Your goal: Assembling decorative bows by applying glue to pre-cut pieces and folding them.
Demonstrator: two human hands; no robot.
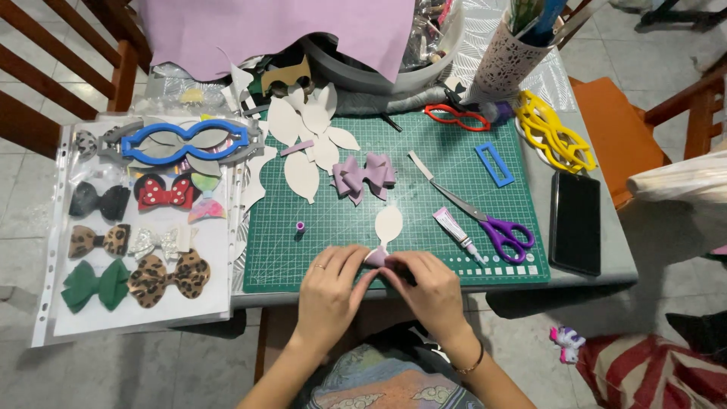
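Your left hand (327,284) and right hand (432,286) meet at the near edge of the green gridded cutting mat (424,250), fingertips pinched together on a small folded piece of lilac faux-leather (376,258); both sets of fingers are narrow and closed on it, the left from its left side, the right from its right. The piece sits just above the mat's front edge, between your two hands, and a pale cream leaf-shaped cutout (388,224) rises from it, though you cannot tell whether the two are joined. Beyond that lies a finished lilac bow (365,176), well clear of your hands. To the right of the cream cutout rest a small white-and-pink glue tube (458,230) and purple-handled scissors (492,226), both near your right hand but not touching it. A tiny purple spool-like bit (301,226) stands just beyond your left hand. More cream petal-shaped cutouts (307,132) are heaped at the mat's far left corner. Off the mat to your left, a clear plastic sleeve (144,303) carries rows of finished bows, among them a green felt bow (95,285) and a leopard-print bow (170,277). A black phone (575,221) lies face up past the mat's right edge.
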